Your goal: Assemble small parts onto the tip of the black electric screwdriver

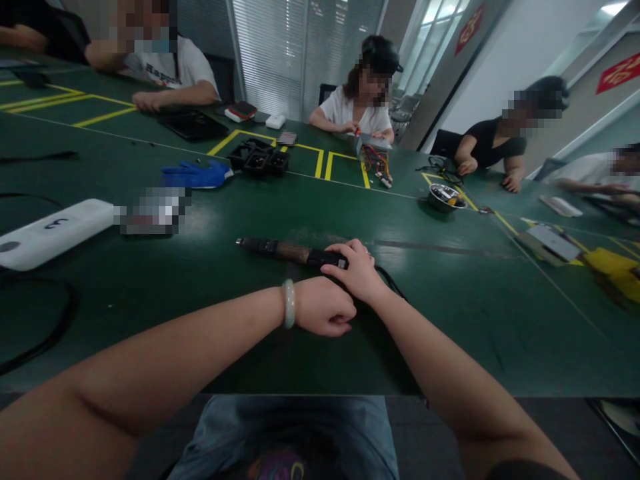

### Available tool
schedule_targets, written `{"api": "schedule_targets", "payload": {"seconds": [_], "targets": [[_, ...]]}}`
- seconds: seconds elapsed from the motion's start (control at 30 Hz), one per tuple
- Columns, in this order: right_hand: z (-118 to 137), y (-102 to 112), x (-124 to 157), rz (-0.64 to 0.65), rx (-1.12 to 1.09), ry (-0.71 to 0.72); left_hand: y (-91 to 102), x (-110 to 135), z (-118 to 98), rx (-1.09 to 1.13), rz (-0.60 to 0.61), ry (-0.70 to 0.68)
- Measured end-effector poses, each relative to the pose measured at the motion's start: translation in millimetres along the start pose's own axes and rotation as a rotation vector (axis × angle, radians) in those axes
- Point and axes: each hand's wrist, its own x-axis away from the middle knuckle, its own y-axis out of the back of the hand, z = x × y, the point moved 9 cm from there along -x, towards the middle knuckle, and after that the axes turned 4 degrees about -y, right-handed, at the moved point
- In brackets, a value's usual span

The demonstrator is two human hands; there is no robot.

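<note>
A dark, rod-shaped electric tool [287, 251] lies on the green table [450, 313], its tip pointing left and its black cable [393, 283] trailing right. My right hand [356, 270] rests over the tool's black rear end, fingers curled round it. My left hand [323, 308], with a pale bangle on the wrist, is closed in a loose fist just in front of the right hand, touching it. What the left fingers hold, if anything, is hidden.
A white box [53, 233] and black cable loops lie at left. Blue gloves [197, 175] and black parts [259, 160] sit beyond, a metal bowl [446, 197] at right. Yellow items [613, 270] are at far right. Several other people sit round the table's far side.
</note>
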Motion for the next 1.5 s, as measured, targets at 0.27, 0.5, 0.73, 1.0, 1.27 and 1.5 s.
{"api": "schedule_targets", "payload": {"seconds": [0.27,0.5,0.73,1.0,1.27,1.5], "targets": [[9,-1,1,-0.005,0.017,0.016,7.9,-2,-6,-0.034,-0.051,-0.059],[18,-4,3,0.043,-0.029,0.042,7.7,-1,-9,-0.04,-0.04,-0.07],[14,-6,-2,0.054,-0.114,-0.043,5.7,-4,-7,-0.078,-0.024,-0.05],[11,-2,5,0.164,-0.133,0.11,3.3,0,-3,-0.043,0.032,-0.021],[-4,9,14,0.187,-0.036,0.101,2.5,0,-8,-0.043,0.01,-0.048],[39,-2,5,0.018,0.041,0.146,-5.7,-3,-26,0.045,0.03,-0.124]]}}
